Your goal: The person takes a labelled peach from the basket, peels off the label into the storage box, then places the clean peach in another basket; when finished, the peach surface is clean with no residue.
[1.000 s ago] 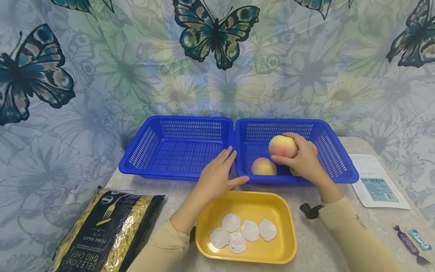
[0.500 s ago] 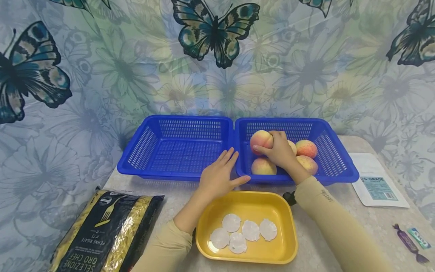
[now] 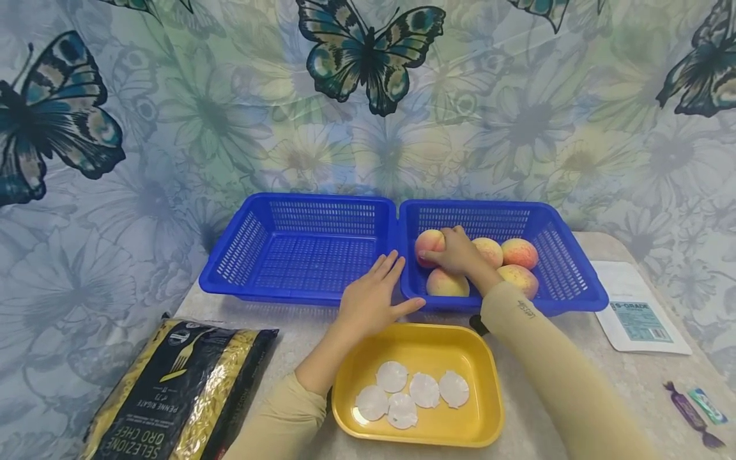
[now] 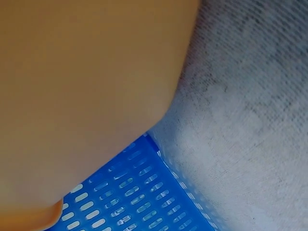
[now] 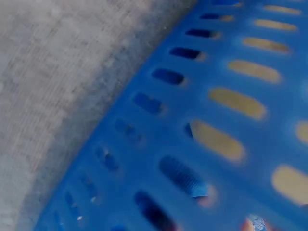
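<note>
My right hand (image 3: 458,250) reaches into the right-hand blue plastic basket (image 3: 566,284) and grips a pink-and-yellow peach (image 3: 429,246) near its left wall. In front of it sits another peach (image 3: 447,283). Several more peaches, among them a redder peach (image 3: 520,253), lie to the right of the hand. My left hand (image 3: 370,295), fingers straight and spread, is at the front rims where the two baskets meet. In the right wrist view the slotted basket wall (image 5: 144,125) fills most of the picture. The left wrist view has a blue slotted wall (image 4: 139,192) below a large blurred skin-toned surface.
Beside it stands the left-hand blue basket (image 3: 316,262). A yellow tray (image 3: 414,436) with several white discs (image 3: 424,390) lies in front. A penne pasta bag (image 3: 178,383) is at left; a white pouch (image 3: 638,319) and two small wrapped sweets (image 3: 692,415) are at right.
My right hand has carried the peach leftward across the right-hand basket and lowered it beside the left wall. Peaches behind the hand have come into view. The left hand stays in place.
</note>
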The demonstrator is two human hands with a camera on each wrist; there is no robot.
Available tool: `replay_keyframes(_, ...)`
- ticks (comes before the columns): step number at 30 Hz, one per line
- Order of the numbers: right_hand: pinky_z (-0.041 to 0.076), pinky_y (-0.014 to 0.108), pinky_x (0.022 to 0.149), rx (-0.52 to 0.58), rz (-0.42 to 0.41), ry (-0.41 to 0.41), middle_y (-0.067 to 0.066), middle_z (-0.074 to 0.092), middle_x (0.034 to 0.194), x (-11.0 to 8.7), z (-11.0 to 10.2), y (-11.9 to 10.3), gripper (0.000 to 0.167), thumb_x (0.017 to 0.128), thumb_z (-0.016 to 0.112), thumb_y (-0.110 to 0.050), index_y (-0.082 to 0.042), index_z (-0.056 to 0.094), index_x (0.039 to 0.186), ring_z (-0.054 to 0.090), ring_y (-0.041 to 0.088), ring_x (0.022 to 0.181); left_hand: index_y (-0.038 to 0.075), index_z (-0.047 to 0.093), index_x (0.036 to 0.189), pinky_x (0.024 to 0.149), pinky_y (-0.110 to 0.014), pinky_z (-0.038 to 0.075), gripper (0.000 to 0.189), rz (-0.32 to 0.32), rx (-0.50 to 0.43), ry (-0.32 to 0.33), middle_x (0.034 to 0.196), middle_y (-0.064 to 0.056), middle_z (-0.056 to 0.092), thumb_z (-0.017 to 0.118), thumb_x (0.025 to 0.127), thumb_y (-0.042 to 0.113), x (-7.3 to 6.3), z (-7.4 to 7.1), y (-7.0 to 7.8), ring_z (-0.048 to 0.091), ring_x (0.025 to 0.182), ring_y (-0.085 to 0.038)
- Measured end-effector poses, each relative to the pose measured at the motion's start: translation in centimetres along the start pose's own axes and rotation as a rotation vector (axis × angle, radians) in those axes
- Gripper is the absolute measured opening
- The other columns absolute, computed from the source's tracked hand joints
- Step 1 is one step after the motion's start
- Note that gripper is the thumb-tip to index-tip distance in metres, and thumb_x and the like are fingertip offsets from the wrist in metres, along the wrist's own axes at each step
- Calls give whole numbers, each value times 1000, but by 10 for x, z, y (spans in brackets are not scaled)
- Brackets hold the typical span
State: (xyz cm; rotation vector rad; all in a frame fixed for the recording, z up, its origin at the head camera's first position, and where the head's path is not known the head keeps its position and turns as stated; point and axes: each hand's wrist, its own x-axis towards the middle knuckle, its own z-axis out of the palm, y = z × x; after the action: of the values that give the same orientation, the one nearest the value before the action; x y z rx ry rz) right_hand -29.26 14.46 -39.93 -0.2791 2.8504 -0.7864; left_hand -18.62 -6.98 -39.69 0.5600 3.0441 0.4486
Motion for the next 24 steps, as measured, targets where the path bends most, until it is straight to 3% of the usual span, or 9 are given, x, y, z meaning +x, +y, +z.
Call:
replay_keyframes(9, 30, 61, 116, 15, 37, -41, 29, 32, 153, -2, 1, 4, 86, 92, 64, -46, 5, 29, 151, 36, 46, 140, 23, 27, 158, 98, -52, 52, 94, 3, -30, -14, 166, 6, 19, 44, 85, 81, 1, 0, 6, 20, 153, -18)
replay_keyframes(16, 31, 61, 115, -22, -37, 39, 26, 40, 150, -14, -6, -3, 74, 94, 61, -40, 2, 34, 150, 39, 45, 138, 22, 28, 157, 105, -55, 46, 93, 6, -48, -16, 166, 5, 19, 46, 86, 80, 2, -2, 5, 20, 154, -19)
replay_keyframes(20, 29, 61, 116, 6, -108, 131, 22, 41, 152, -28, -14, -10, 66, 97, 60, -35, -2, 38, 150, 36, 43, 142, 21, 27, 158, 118, -54, 31, 88, 19, -73, -7, 167, -1, 18, 45, 90, 75, 1, -7, 3, 17, 154, -24)
replay_keyframes(24, 26, 64, 116, 30, -188, 232, 19, 42, 152, -52, -24, -18, 61, 98, 60, -34, -5, 42, 148, 34, 43, 143, 29, 20, 159, 125, -53, 12, 76, 35, -70, 51, 168, -3, 11, 40, 97, 67, -4, -19, 1, 9, 156, -28)
